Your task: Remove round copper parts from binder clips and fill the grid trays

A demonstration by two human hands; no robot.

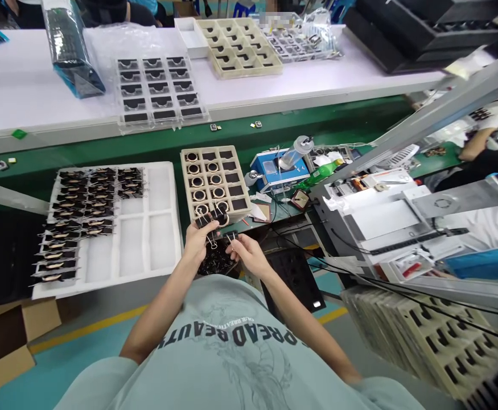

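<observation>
At the centre, black binder clips (204,220) are gripped by the left hand (196,243), its thumb and fingers closed on them; wire handles are seen both above and below the thumb tip. Whether a part is clamped between these clips cannot be told. Just to their right, a single binder clip (230,236) is pinched between the thumb and fingertips of the right hand (247,254), with the clip's dark body beyond the fingertips. The hands are held near each other but apart. Below them, a heap of dark clips (215,263) is partly hidden by the hands and shirt.

At 12 o'clock, just beyond the hands, a beige compartment tray (185,188) is set on the green bench; round rings are seated in its left and middle columns, and dark pads are seen in the right one. At 9 to 10 o'clock, a white foam tray (163,228) is placed, its left part filled with rows of clipped pieces (67,228). An open cardboard box (39,324) is seen at 8 o'clock, and stacked trays (402,330) at 4 o'clock. At 1 to 2 o'clock, a blue device (274,171) is placed beside a green bottle (323,172).

Farther off, on the white shelf, a clear plastic tray (157,91) is laid at 11 o'clock, a second beige tray (249,69) at 12, and black cases (402,34) at 2.
</observation>
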